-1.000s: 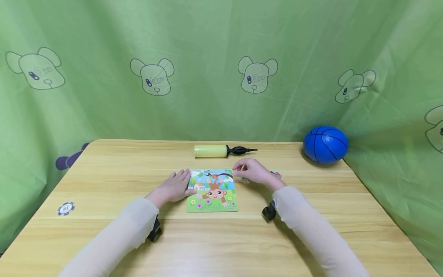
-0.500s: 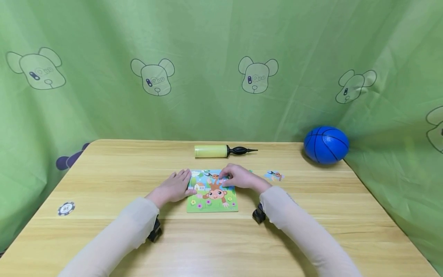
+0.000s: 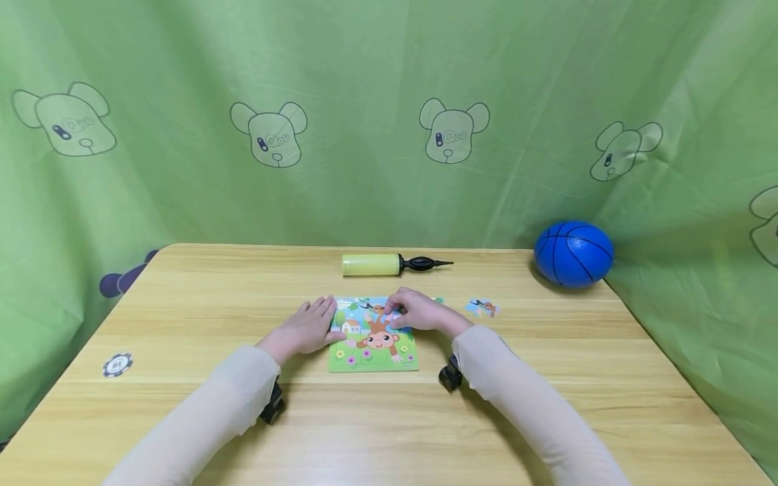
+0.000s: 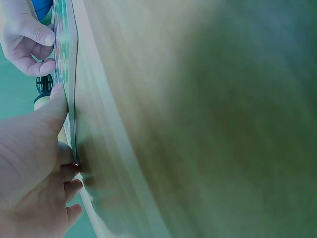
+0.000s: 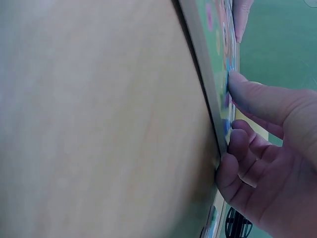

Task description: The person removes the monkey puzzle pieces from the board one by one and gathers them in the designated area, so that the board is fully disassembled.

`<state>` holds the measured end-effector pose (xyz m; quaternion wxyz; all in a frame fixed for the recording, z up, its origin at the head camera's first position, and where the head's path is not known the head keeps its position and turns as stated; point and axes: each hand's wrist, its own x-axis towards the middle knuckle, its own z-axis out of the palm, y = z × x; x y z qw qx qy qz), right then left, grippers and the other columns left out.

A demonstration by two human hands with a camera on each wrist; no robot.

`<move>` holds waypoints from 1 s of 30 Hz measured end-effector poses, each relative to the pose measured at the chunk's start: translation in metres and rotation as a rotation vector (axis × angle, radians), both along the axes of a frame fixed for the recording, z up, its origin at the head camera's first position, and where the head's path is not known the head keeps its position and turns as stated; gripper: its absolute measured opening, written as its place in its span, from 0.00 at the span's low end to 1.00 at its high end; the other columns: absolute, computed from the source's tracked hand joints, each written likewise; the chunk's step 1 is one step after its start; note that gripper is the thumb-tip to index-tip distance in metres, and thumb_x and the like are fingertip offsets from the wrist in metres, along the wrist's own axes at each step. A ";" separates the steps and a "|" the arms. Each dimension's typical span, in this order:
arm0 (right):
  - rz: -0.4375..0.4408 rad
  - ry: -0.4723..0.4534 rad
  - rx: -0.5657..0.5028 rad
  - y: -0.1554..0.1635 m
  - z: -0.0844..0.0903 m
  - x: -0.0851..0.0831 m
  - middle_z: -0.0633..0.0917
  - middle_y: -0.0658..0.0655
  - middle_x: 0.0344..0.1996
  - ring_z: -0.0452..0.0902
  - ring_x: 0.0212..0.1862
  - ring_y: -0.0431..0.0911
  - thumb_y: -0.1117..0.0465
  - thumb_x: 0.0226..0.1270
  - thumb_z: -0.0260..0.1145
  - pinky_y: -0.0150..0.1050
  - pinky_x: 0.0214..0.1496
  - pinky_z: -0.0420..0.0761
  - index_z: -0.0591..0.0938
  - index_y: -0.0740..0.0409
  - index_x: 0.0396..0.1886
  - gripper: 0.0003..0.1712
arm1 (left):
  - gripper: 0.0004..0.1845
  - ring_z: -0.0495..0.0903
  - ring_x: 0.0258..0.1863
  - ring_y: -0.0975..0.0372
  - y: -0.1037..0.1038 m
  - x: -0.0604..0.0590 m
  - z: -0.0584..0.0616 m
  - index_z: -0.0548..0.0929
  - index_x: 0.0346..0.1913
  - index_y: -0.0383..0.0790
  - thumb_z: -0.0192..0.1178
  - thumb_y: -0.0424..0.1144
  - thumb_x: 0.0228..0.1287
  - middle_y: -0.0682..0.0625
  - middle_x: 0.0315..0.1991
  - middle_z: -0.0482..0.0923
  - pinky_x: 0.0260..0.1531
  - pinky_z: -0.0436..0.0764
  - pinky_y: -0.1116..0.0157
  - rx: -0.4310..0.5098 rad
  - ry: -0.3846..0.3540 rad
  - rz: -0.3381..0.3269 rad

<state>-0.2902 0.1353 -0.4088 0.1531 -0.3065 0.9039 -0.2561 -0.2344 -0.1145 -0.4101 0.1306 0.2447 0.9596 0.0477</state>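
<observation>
The left hand (image 3: 306, 329), fingers straight, rests on the edge of the monkey puzzle (image 3: 378, 341). The right hand (image 3: 423, 312) bends narrowly over it; whether it pinches anything, I cannot tell. Seemingly fitting; next calls for pressing level. Rightward lies a loose piece (image 3: 483, 308).

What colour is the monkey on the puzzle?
The monkey is mostly brown, clearest in the head view.
</observation>
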 end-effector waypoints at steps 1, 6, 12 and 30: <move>-0.001 -0.001 -0.003 0.000 0.000 0.000 0.71 0.53 0.36 0.66 0.40 0.46 0.63 0.56 0.69 0.40 0.45 0.70 0.79 0.55 0.36 0.08 | 0.41 0.43 0.69 0.47 0.000 0.000 -0.001 0.49 0.69 0.27 0.41 0.58 0.69 0.36 0.70 0.43 0.66 0.45 0.51 -0.003 0.001 0.000; -0.008 0.001 -0.044 0.001 0.000 0.002 0.69 0.55 0.39 0.65 0.42 0.49 0.65 0.56 0.69 0.43 0.48 0.69 0.79 0.55 0.33 0.07 | 0.41 0.43 0.69 0.47 0.000 0.000 0.000 0.48 0.69 0.26 0.41 0.58 0.69 0.36 0.70 0.43 0.66 0.43 0.52 0.002 -0.005 -0.002; -0.034 -0.009 -0.051 -0.001 -0.002 0.003 0.68 0.55 0.41 0.65 0.44 0.49 0.65 0.56 0.68 0.43 0.50 0.69 0.80 0.54 0.30 0.05 | 0.44 0.41 0.69 0.46 -0.003 -0.002 -0.004 0.47 0.69 0.26 0.39 0.62 0.67 0.34 0.70 0.42 0.66 0.40 0.51 0.056 -0.020 -0.002; -0.107 -0.034 -0.064 -0.004 -0.001 0.005 0.68 0.56 0.41 0.66 0.46 0.50 0.68 0.56 0.68 0.47 0.54 0.68 0.80 0.56 0.32 0.06 | 0.41 0.43 0.69 0.46 0.000 0.001 0.003 0.48 0.69 0.26 0.42 0.58 0.68 0.35 0.70 0.42 0.66 0.44 0.51 -0.010 -0.011 0.003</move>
